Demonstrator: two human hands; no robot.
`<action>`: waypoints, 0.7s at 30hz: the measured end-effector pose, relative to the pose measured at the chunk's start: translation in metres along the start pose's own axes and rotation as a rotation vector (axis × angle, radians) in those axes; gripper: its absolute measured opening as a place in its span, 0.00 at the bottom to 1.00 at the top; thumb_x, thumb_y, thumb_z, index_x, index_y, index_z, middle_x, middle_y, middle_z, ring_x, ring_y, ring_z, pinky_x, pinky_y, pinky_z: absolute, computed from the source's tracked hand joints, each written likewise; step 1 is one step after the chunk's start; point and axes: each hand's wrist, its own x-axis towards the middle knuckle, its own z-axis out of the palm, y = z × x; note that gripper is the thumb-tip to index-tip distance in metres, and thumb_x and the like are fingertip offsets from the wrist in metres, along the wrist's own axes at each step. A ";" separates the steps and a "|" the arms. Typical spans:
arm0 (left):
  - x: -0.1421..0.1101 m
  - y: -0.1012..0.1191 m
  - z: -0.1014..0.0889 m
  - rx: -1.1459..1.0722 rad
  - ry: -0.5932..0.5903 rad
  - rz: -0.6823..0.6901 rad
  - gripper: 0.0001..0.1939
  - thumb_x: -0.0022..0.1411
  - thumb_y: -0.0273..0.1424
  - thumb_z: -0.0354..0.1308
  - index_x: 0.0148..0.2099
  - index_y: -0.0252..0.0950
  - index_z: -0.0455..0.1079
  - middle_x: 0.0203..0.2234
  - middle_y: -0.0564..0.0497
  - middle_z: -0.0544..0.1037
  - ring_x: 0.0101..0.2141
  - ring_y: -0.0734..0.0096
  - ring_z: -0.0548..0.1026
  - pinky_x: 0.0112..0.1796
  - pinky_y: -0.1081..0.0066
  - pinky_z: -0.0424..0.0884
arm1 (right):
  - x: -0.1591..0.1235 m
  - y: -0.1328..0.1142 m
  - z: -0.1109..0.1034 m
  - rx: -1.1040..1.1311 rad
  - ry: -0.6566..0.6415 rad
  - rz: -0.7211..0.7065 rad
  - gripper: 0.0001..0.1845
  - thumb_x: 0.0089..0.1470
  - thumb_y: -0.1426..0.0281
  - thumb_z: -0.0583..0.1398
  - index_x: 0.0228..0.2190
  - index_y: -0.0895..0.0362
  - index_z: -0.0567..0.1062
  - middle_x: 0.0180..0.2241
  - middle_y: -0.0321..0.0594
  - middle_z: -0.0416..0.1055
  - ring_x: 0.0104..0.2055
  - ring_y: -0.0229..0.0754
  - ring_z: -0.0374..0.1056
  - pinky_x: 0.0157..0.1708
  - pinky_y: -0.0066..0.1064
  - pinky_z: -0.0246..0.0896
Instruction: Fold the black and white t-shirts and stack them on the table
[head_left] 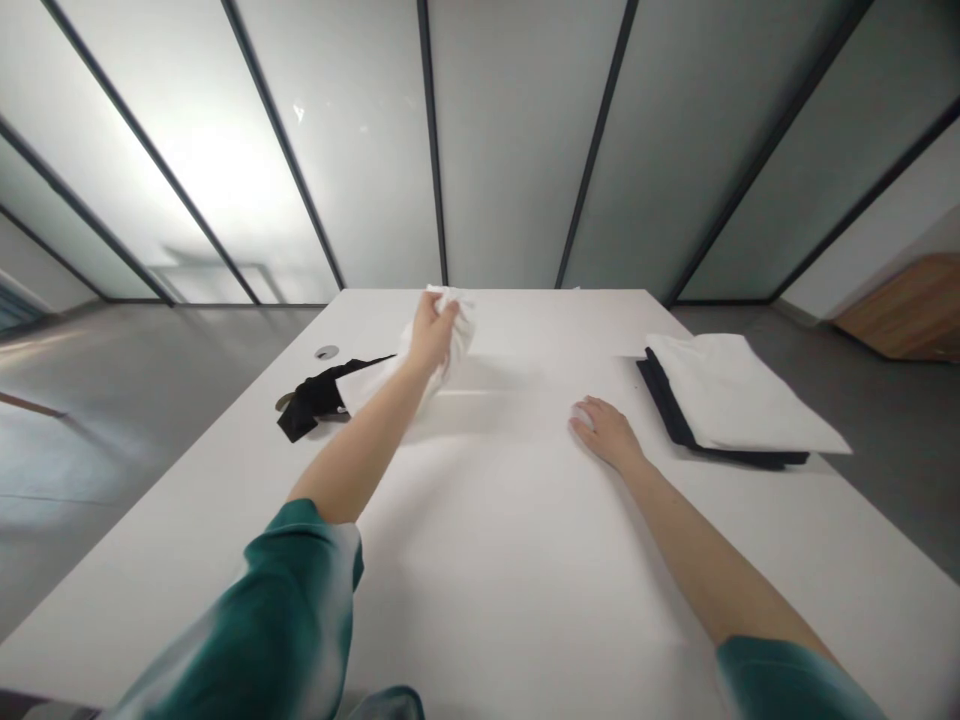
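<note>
L hand (pixel 431 335) pinching bunched white cloth (pixel 459 330), held up, trailing toward black cloth (pixel 311 400) on counter (pixel 510 560). R hand (pixel 606 432) spread flat, near folded white stack (pixel 720 390).

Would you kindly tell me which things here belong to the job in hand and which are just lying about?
In use:
left hand, gripping a white cloth
right hand, resting flat on the table

Lying about:
black cloth
folded white cloth on black fabric
cable grommet
</note>
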 end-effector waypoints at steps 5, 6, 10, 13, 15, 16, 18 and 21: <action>-0.093 -0.002 0.060 0.211 -0.519 -0.025 0.12 0.64 0.34 0.55 0.49 0.37 0.65 0.29 0.54 0.72 0.32 0.67 0.72 0.40 0.65 0.69 | 0.002 -0.005 -0.006 0.202 0.037 0.082 0.23 0.61 0.59 0.52 0.46 0.58 0.79 0.48 0.51 0.77 0.52 0.51 0.71 0.54 0.42 0.63; -0.112 -0.004 0.069 0.241 -0.604 -0.038 0.13 0.64 0.34 0.54 0.50 0.37 0.64 0.30 0.53 0.73 0.33 0.65 0.73 0.40 0.64 0.69 | 0.003 -0.007 -0.007 0.234 0.038 0.088 0.23 0.61 0.59 0.52 0.45 0.58 0.79 0.47 0.50 0.78 0.51 0.51 0.72 0.53 0.41 0.63; -0.172 -0.006 0.092 0.385 -0.851 0.100 0.13 0.62 0.30 0.55 0.49 0.38 0.67 0.43 0.43 0.76 0.47 0.58 0.74 0.48 0.59 0.69 | 0.015 -0.013 -0.014 0.287 -0.015 0.140 0.24 0.63 0.58 0.48 0.36 0.55 0.81 0.43 0.46 0.79 0.49 0.49 0.72 0.52 0.39 0.63; -0.195 0.001 0.096 0.484 -0.957 0.249 0.14 0.61 0.33 0.57 0.49 0.38 0.69 0.48 0.39 0.76 0.53 0.50 0.71 0.53 0.53 0.66 | 0.027 -0.024 -0.016 0.275 -0.109 0.195 0.23 0.62 0.56 0.51 0.30 0.55 0.80 0.36 0.45 0.80 0.43 0.48 0.74 0.47 0.37 0.65; -0.200 0.005 0.095 0.428 -1.034 0.305 0.16 0.60 0.36 0.59 0.50 0.39 0.70 0.48 0.40 0.77 0.53 0.50 0.71 0.54 0.53 0.66 | 0.033 -0.035 -0.014 0.287 -0.142 0.189 0.15 0.57 0.59 0.57 0.31 0.55 0.79 0.35 0.43 0.80 0.41 0.47 0.74 0.44 0.36 0.66; -0.200 0.006 0.093 0.366 -1.059 0.303 0.16 0.60 0.37 0.59 0.49 0.39 0.71 0.48 0.41 0.78 0.52 0.51 0.72 0.53 0.54 0.66 | 0.034 -0.041 -0.012 0.309 -0.149 0.180 0.11 0.54 0.62 0.59 0.31 0.55 0.78 0.35 0.42 0.79 0.40 0.46 0.73 0.43 0.35 0.66; -0.197 0.004 0.087 0.241 -1.031 0.216 0.13 0.62 0.37 0.56 0.47 0.39 0.73 0.44 0.44 0.80 0.47 0.56 0.76 0.50 0.59 0.69 | 0.034 -0.054 -0.008 0.387 -0.151 0.161 0.06 0.50 0.67 0.60 0.30 0.55 0.76 0.33 0.41 0.78 0.37 0.43 0.72 0.40 0.33 0.66; -0.180 -0.009 0.074 0.187 -0.770 -0.018 0.11 0.64 0.35 0.52 0.43 0.37 0.73 0.37 0.46 0.80 0.39 0.62 0.78 0.45 0.63 0.72 | 0.029 -0.067 -0.006 0.575 -0.089 0.123 0.05 0.49 0.67 0.57 0.29 0.55 0.71 0.28 0.37 0.74 0.32 0.41 0.68 0.36 0.31 0.65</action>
